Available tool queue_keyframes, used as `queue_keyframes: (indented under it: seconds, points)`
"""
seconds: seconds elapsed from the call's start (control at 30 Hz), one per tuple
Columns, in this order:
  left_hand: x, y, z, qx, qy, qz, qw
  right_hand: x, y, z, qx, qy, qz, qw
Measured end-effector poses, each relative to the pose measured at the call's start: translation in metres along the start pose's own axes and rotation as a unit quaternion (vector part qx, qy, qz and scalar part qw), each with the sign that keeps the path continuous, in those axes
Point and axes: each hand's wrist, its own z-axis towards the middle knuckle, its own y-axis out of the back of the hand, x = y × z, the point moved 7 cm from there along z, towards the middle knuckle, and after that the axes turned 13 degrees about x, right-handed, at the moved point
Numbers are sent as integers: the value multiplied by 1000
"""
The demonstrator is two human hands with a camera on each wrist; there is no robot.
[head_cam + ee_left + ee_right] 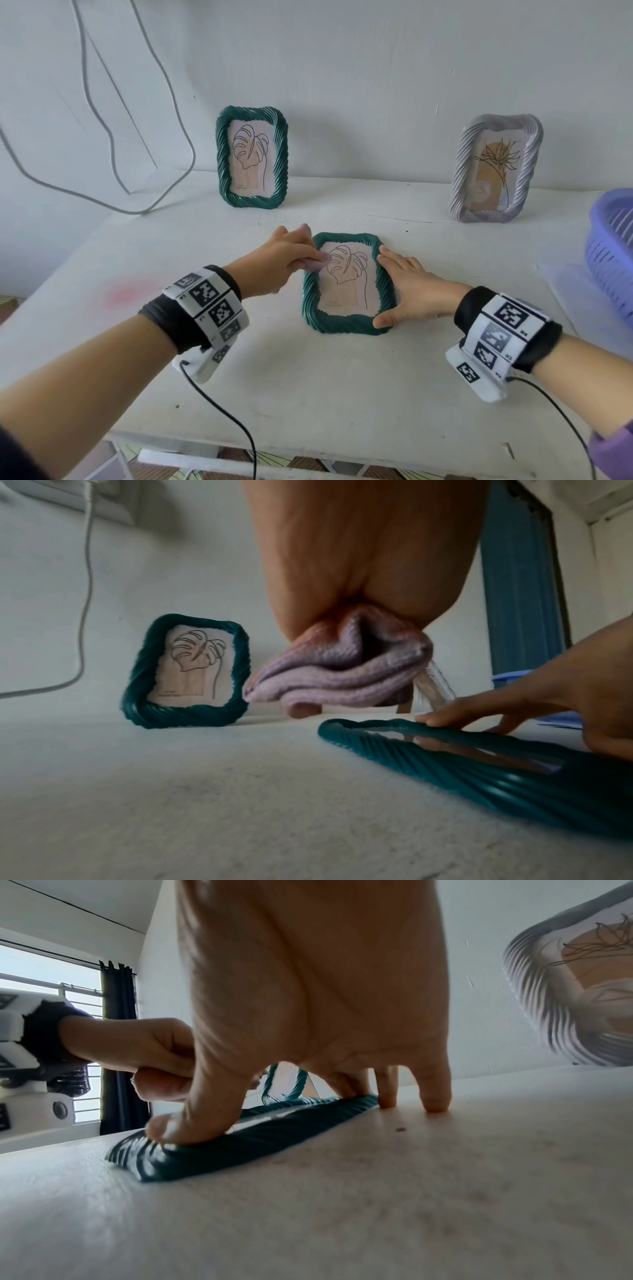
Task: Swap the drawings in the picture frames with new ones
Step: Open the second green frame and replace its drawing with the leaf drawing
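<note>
A green twisted picture frame (346, 325) lies flat on the white table (308, 394), showing a leaf line drawing (346, 270). My left hand (291, 260) grips a folded lilac cloth (335, 674) and holds it against the frame's upper left glass. My right hand (407, 287) lies spread along the frame's right edge, thumb on the lower right corner (164, 1131), fingers touching the upper right. A second green frame (251, 157) with the same leaf drawing stands upright against the wall. A grey-white frame (496, 168) with a flower drawing stands at the back right.
A purple plastic basket (613, 253) sits at the table's right edge, with a sheet of paper (582, 298) beside it. Grey cables (164, 102) hang down the wall at the left. A pink stain (126, 291) marks the table's left side.
</note>
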Motion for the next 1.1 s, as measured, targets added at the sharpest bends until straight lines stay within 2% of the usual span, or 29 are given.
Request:
queue_keyframes:
  seconds: [0.07, 0.23, 0.37, 0.43, 0.57, 0.8, 0.97, 1.1]
  points:
    - [9, 9, -12, -41, 16, -17, 999, -1, 0, 1, 2, -1, -2, 1000]
    - [44, 5, -40, -56, 103, -31, 993, -1, -1, 1, 7, -1, -8, 1000]
    - [61, 0, -63, -71, 152, 9, 986, -1, -1, 2, 14, -6, -19, 1000]
    - [68, -3, -72, -60, 175, 19, 983, -1, -1, 3, 20, -8, -24, 999]
    - [72, -10, -85, 22, 220, 13, 975, -2, -2, 4, 22, -12, -31, 999]
    - [67, -4, -88, 75, 253, 56, 963, -1, -3, 3, 28, -13, -26, 999]
    - [59, 22, -89, -2, 277, 86, 957, 0, -3, 2, 30, -14, -19, 999]
    - [31, 32, -71, -38, 215, 97, 971, 0, -3, 1, 28, -15, -11, 999]
